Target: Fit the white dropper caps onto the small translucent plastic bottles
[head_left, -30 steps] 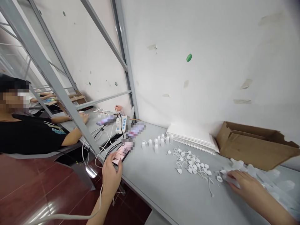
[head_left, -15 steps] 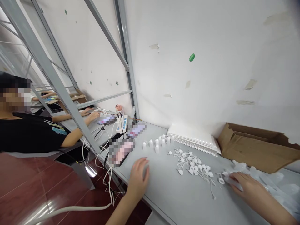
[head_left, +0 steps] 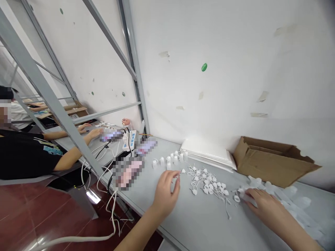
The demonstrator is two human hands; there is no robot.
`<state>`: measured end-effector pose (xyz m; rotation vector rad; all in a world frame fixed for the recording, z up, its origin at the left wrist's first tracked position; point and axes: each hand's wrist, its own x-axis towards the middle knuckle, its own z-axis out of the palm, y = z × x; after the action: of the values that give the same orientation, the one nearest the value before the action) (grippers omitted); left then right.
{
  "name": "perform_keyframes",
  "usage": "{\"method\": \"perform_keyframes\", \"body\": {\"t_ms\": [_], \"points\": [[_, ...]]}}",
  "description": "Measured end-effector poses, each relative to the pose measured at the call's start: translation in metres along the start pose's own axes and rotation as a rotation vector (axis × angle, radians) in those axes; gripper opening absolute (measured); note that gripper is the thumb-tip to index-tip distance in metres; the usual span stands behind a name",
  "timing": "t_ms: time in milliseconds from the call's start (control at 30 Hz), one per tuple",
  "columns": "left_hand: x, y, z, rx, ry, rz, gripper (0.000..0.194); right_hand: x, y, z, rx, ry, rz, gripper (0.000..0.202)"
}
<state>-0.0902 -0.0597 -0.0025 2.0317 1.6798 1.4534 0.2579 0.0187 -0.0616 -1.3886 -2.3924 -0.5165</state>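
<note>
My left hand (head_left: pixel 166 191) hovers over the grey table, fingers curved, with a gap between thumb and forefinger and nothing seen in it. Just beyond its fingertips lies a single white pointed cap (head_left: pixel 183 170). My right hand (head_left: pixel 265 207) has thumb and fingers around a small translucent bottle (head_left: pixel 246 197), mostly hidden by the fingers. Near it is a white ring-shaped piece (head_left: pixel 237 198). Between the hands spreads a pile of white caps with thin straps (head_left: pixel 209 184). Several small capped bottles (head_left: pixel 169 160) stand upright behind my left hand.
Loose translucent bottles (head_left: pixel 290 200) lie beyond my right hand, before a cardboard box (head_left: pixel 272 164). White sheets (head_left: pixel 206 155) are stacked by the wall. Blurred phones, a power strip (head_left: pixel 129 140) and cables (head_left: pixel 112 209) lie left. A co-worker (head_left: pixel 28 150) sits past the metal frame.
The view has turned slightly right. My left hand has moved right and farther over the table, toward the lone cap. My right hand stays around the bottle.
</note>
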Motion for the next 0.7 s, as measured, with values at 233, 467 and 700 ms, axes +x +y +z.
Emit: {"method": "perform_keyframes", "body": {"t_ms": [233,467,700], "points": [[0.006,0.047,0.021,-0.059,-0.25,0.318,0.031,0.044,-0.062,-0.063,-0.067,0.111,-0.154,0.013],[0.041,0.074,0.061,-0.053,-0.168,0.621,0.034,0.061,-0.084,-0.056,-0.006,0.022,-0.314,0.019],[0.08,0.003,0.094,-0.168,-0.302,-0.041,0.023,0.028,-0.051,-0.039,0.068,0.123,0.067,0.017]]}}
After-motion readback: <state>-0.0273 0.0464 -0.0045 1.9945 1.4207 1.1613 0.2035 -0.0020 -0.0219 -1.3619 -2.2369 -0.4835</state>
